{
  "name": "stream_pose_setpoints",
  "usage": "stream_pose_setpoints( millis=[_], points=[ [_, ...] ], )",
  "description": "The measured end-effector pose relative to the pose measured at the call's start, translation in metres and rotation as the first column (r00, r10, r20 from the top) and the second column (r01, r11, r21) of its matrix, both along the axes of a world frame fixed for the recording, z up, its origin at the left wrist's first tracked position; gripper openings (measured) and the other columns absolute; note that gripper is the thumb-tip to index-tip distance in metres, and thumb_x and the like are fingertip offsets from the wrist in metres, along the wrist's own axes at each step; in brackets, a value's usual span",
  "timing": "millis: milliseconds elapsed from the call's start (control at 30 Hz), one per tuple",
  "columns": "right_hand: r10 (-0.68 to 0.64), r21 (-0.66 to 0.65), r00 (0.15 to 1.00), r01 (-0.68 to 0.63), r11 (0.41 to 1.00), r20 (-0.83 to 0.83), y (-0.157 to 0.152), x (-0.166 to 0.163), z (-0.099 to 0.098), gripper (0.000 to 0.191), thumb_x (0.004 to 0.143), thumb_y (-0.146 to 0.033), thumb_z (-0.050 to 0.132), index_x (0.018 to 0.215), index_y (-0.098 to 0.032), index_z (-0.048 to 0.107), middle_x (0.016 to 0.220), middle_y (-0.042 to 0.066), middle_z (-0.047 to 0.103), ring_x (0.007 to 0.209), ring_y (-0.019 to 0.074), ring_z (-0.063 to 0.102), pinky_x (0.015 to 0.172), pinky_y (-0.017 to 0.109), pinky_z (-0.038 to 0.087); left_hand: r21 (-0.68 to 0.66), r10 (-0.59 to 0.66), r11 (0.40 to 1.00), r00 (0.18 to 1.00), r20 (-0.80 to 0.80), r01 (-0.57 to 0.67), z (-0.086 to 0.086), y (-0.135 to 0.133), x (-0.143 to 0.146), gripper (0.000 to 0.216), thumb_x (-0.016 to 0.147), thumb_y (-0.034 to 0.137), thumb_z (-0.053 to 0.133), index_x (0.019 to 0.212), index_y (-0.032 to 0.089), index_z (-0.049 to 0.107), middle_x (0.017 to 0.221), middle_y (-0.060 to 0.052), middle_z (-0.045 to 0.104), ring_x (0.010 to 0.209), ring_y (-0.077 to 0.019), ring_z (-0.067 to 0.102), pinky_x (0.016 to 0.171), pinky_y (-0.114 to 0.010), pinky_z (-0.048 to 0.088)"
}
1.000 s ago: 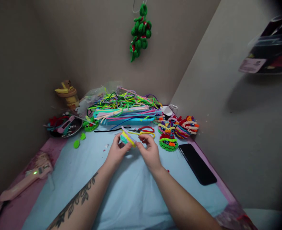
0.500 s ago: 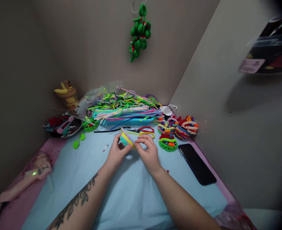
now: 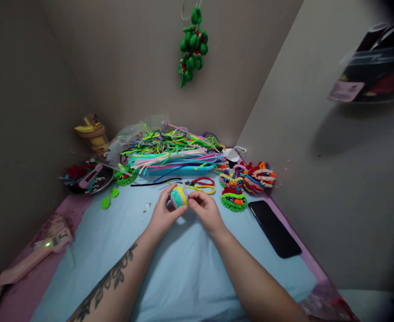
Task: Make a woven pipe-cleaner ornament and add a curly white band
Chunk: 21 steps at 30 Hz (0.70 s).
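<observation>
Both my hands meet above the middle of the light blue table cover (image 3: pixel 170 273). Between them is a small coiled pipe-cleaner piece (image 3: pixel 178 196) in teal, yellow and lilac. My left hand (image 3: pixel 162 213) grips it from the left with thumb and fingers closed. My right hand (image 3: pixel 205 212) pinches its right side. Just behind the hands lie red-handled scissors (image 3: pixel 203 181) and a yellow pipe-cleaner loop (image 3: pixel 206 189).
A heap of loose coloured pipe cleaners (image 3: pixel 175 150) fills the back of the table. Finished pipe-cleaner figures (image 3: pixel 247 181) lie at the right beside a black phone (image 3: pixel 274 229). A dish of bits (image 3: pixel 90 178) and a pink glue gun (image 3: pixel 32 259) sit left. A green ornament (image 3: pixel 192 42) hangs on the wall.
The coiled piece has been turned between my fingers, and its loose lilac end no longer sticks out. Both hands stayed in much the same place.
</observation>
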State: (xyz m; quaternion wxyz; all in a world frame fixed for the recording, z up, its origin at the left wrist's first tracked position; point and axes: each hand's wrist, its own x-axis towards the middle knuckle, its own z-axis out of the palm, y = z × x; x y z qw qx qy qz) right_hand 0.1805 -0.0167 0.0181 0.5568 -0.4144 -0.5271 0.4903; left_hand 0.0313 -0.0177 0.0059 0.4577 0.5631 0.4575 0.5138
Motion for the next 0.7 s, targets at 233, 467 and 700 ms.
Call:
stream_pose_setpoints(
  millis=[233, 467, 700],
  points=[
    [0.149, -0.168, 0.972, -0.18, 0.969, -0.181, 0.002, 0.001, 0.001, 0.021, 0.065, -0.033, 0.074, 0.067, -0.018, 0.059, 0.061, -0.004, 0.053, 0.057, 0.0101, 0.045, 0.055, 0.023, 0.033, 0.141, -0.042, 0.988, 0.984, -0.176, 0.067, 0.004, -0.003, -0.003, 0.068, 0.071, 0.03, 0.072, 0.134, 0.027, 0.045, 0.134, -0.01, 0.042, 0.128, -0.0269, 0.041, 0.101, -0.039, 0.04],
    [0.239, -0.319, 0.917, -0.341, 0.885, -0.319, 0.001, 0.002, 0.0, 0.026, 0.061, -0.028, 0.074, 0.062, -0.018, 0.05, 0.054, -0.007, 0.045, 0.046, 0.0059, 0.032, 0.045, 0.021, 0.018, 0.175, -0.015, 0.983, 0.965, -0.263, 0.063, 0.01, -0.005, -0.001, 0.067, 0.068, 0.033, 0.075, 0.13, 0.026, 0.051, 0.127, -0.009, 0.046, 0.125, -0.0266, 0.042, 0.104, -0.041, 0.037],
    [0.131, -0.298, 0.947, -0.221, 0.929, -0.294, 0.006, 0.001, -0.004, 0.031, 0.063, -0.042, 0.074, 0.069, -0.018, 0.057, 0.051, -0.007, 0.046, 0.042, 0.0057, 0.032, 0.042, 0.021, 0.02, 0.215, -0.02, 0.972, 0.939, -0.343, 0.099, 0.01, -0.005, 0.0, 0.057, 0.071, 0.028, 0.072, 0.125, 0.024, 0.055, 0.125, -0.01, 0.048, 0.122, -0.0259, 0.045, 0.106, -0.044, 0.036]
  ],
)
